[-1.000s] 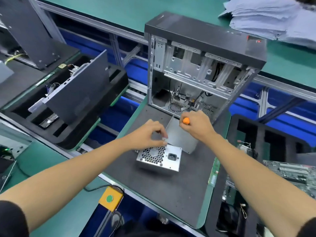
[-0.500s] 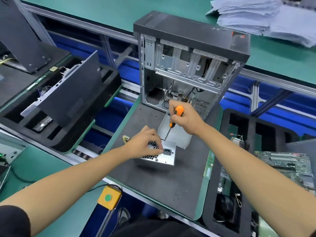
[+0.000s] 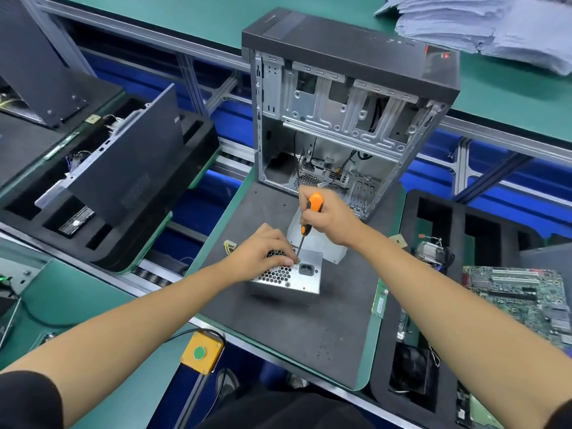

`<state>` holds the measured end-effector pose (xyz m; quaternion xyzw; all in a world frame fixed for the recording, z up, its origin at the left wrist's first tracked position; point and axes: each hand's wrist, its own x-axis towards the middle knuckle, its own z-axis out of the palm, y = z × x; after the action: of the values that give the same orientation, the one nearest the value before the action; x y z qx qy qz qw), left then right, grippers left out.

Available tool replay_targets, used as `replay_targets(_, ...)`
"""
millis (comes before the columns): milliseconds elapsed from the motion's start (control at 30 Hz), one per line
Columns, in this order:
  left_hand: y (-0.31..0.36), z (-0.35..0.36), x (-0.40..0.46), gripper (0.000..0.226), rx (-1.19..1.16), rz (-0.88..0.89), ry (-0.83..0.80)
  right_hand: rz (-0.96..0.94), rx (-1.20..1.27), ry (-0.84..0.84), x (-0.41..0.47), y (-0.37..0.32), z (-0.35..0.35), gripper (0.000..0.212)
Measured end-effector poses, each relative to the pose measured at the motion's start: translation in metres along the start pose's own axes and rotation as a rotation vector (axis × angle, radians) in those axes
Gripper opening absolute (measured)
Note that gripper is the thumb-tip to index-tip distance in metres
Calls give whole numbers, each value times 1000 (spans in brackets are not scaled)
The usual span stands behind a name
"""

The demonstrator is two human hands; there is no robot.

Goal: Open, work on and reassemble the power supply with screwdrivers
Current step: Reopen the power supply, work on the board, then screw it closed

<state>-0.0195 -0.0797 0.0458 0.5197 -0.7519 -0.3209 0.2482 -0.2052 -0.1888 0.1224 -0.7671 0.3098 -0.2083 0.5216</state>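
Observation:
A silver power supply [image 3: 301, 280] with a honeycomb fan grille and a black socket lies on the dark foam mat [image 3: 297, 329]. My left hand [image 3: 263, 253] rests on its grille, fingertips pinched at the screwdriver's tip. My right hand [image 3: 328, 219] grips an orange-and-black screwdriver [image 3: 310, 216], held nearly upright with its tip on the supply's top face beside the socket. A loose grey metal cover [image 3: 318, 243] lies just behind the supply, partly hidden by my right hand.
An open computer case [image 3: 349, 97] stands upright at the mat's far edge. Black foam trays with a panel [image 3: 123, 168] sit left; a tray with a green motherboard [image 3: 520, 292] sits right. A yellow button box [image 3: 202, 352] hangs below. Folded cloths [image 3: 495, 23] lie far right.
My right hand raised the screwdriver upright and set its tip on the supply. My left hand settled onto the grille by the tip. The view shifted slightly.

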Motion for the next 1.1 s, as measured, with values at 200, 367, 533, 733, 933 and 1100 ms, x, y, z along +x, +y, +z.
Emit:
replay_targets(200,-1,4,1,11,-24,-16,25,10,-36,-48,-2,-1,2,25)
replay_targets(367,0,6,3,8,-8,14,30,3,-85,-80,0,-1,3,19)
replay_targets(533,-4,5,2,11,2,42,21,15,-91,-69,-1,0,2,18)
replay_targets(733,-3,6,2,10,41,59,36,2,-142,-166,-1,-9,2,17)
replay_targets(933,-3,9,0,10,55,79,99,136,-211,-335,5,-24,-10,10)
replay_targets(1100,-2,8,1,10,43,59,68,143,-297,-490,9,-43,-20,8)
